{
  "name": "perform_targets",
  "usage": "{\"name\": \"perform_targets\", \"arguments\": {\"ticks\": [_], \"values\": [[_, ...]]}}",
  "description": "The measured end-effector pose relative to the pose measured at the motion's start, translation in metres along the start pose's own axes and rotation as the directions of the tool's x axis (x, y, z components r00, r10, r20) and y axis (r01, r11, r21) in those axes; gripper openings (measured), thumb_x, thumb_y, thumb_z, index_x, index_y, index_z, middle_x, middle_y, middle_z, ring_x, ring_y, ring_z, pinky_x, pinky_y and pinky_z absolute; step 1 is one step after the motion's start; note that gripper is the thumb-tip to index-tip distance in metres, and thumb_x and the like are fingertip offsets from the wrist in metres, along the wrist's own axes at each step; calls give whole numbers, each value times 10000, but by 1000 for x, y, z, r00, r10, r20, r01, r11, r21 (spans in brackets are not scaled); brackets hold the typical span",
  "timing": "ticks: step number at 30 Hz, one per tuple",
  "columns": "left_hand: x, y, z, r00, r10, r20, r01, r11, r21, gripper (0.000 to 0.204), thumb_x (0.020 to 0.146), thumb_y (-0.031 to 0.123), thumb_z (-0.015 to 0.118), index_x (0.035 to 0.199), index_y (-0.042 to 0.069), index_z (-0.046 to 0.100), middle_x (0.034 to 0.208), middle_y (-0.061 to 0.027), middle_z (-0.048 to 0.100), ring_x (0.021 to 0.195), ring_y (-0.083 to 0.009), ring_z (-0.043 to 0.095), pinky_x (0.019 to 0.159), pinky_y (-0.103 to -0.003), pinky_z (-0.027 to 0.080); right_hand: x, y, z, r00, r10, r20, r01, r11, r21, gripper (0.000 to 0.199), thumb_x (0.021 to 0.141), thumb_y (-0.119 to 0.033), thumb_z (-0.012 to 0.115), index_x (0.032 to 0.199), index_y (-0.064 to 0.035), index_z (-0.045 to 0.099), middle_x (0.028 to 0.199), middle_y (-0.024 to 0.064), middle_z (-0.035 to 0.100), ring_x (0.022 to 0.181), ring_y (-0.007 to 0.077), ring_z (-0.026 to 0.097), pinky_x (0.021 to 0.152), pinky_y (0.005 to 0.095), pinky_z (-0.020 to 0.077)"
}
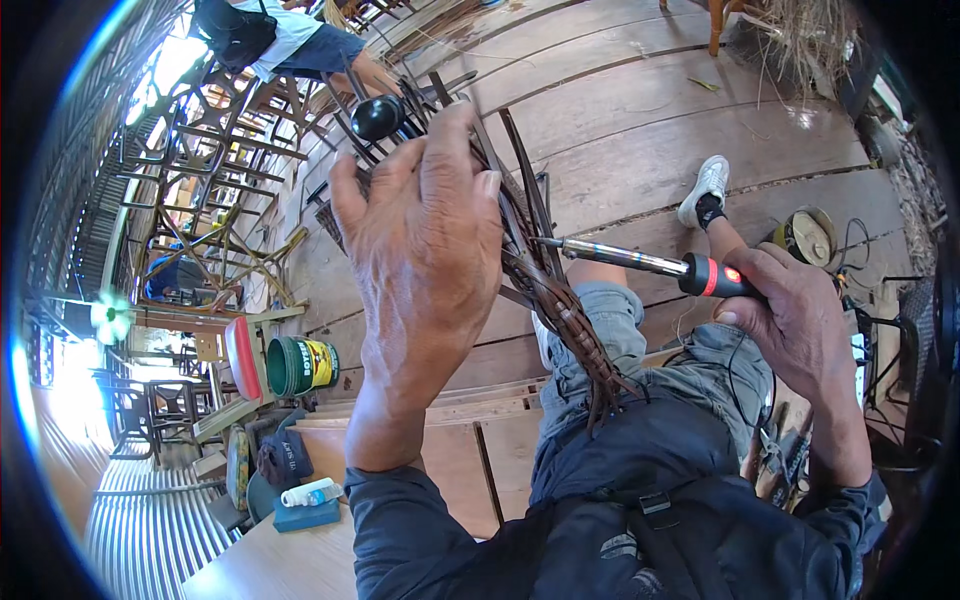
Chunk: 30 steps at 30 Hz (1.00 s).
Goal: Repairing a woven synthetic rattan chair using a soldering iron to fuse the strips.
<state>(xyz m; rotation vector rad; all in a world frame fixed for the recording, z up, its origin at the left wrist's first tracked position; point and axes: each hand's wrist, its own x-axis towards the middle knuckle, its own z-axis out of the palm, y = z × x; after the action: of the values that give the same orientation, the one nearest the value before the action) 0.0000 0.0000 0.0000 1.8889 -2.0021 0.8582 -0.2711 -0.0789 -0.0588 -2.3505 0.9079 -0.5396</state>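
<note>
My left hand (pixel 425 250) is closed round the upper part of a dark brown woven piece (pixel 570 315) made of flat strips, which slants down toward my lap. Loose strip ends stick out at its top and bottom. A shiny black round knob (pixel 378 118) shows just beyond my left fingertips. My right hand (pixel 790 310) grips a soldering iron (pixel 640 260) by its black and red handle, where a small orange light glows. The iron's thin tip points left and meets the strips, or lies very close to them; I cannot tell which.
Dark chair frames (pixel 225 150) are stacked at the left, near another person (pixel 300 45). A green bucket (pixel 292 366) stands at lower left, with a white bottle (pixel 312 493) on a blue block nearer me. An open tin (pixel 808 236) and cables lie at right on the plank floor (pixel 630 130).
</note>
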Motion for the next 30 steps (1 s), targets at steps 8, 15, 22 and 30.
{"name": "perform_targets", "arguments": {"ticks": [8, 15, 22, 30], "values": [[4, 1, 0, 988, -155, -14, 152, 978, -146, 591, 839, 121, 651, 1375, 56, 411, 864, -27, 657, 911, -216, 578, 1005, -477, 298, -6, -4, 9, 999, -15, -30, 14, 999, -44, 404, 788, -372, 687, 983, -28, 610, 840, 141, 555, 731, 351, 583, 620, 424, 475], [9, 6, -2, 952, -297, 70, 304, 899, -316, 536, 865, 119, 624, 1363, 69, 433, 890, -48, 667, 921, -244, 567, 955, -413, 349, -10, -11, 8, 998, -3, -70, 1, 1000, -27, 385, 788, -362, 689, 962, -25, 624, 780, 122, 591, 810, 312, 567, 655, 416, 481], [16, 0, -8, 916, -326, 234, 398, 655, -642, 575, 875, 22, 591, 1398, 21, 353, 884, -81, 658, 733, -91, 575, 655, -235, 478, -10, -13, 4, 999, 25, -23, -28, 993, -119, 473, 796, -426, 671, 1006, -9, 600, 1136, 210, 608, 891, 424, 623, 707, 435, 506], [17, 7, -12, 867, -334, 370, 496, 651, -575, 733, 817, 61, 678, 1431, -22, 286, 797, -35, 654, 584, -53, 478, 563, -201, 431, -10, -16, 1, 995, 89, 42, -85, 993, -79, 461, 800, -415, 671, 1012, -11, 605, 1032, 198, 631, 841, 411, 636, 692, 437, 502]]}}
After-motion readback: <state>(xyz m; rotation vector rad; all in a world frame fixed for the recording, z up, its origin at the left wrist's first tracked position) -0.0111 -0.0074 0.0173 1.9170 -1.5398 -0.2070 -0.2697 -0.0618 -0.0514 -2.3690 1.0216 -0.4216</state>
